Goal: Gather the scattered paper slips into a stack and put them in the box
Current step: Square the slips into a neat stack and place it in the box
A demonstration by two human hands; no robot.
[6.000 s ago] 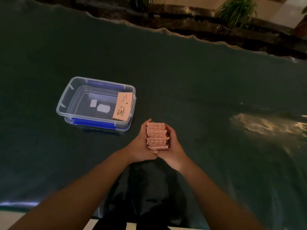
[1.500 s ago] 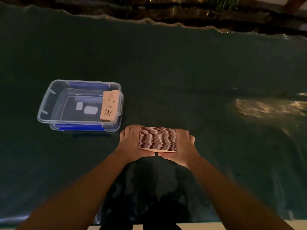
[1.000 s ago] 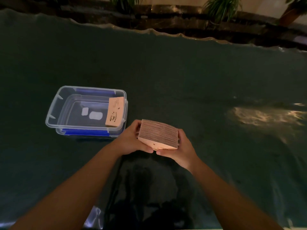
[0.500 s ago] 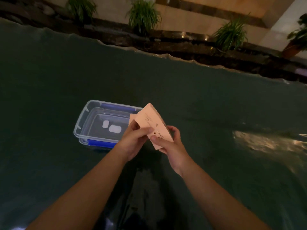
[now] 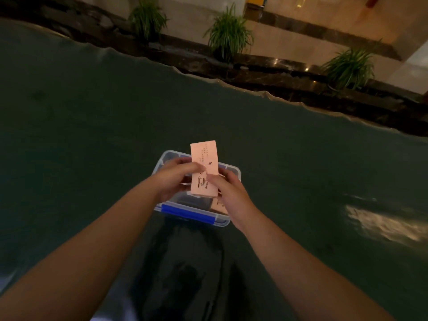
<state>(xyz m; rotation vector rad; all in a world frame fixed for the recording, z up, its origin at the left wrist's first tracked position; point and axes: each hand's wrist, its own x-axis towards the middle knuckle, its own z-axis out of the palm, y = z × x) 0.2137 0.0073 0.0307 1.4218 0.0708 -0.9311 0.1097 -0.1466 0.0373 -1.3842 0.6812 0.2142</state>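
Both hands pinch a stack of pink paper slips (image 5: 204,169) over the clear plastic box with blue clips (image 5: 188,213). The left hand (image 5: 176,179) grips one side and the right hand (image 5: 228,193) the other. The box sits on the dark green surface (image 5: 92,126).

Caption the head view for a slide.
Both hands, left and right, hold the stack of paper slips above the clear box.

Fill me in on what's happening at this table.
A person is holding a stack of pink paper slips in both hands, the left hand and right hand each with a grip on one side. The stack is raised over a clear plastic box with a blue clip, which sits on a dark green table cover. The slips are not in the box yet.
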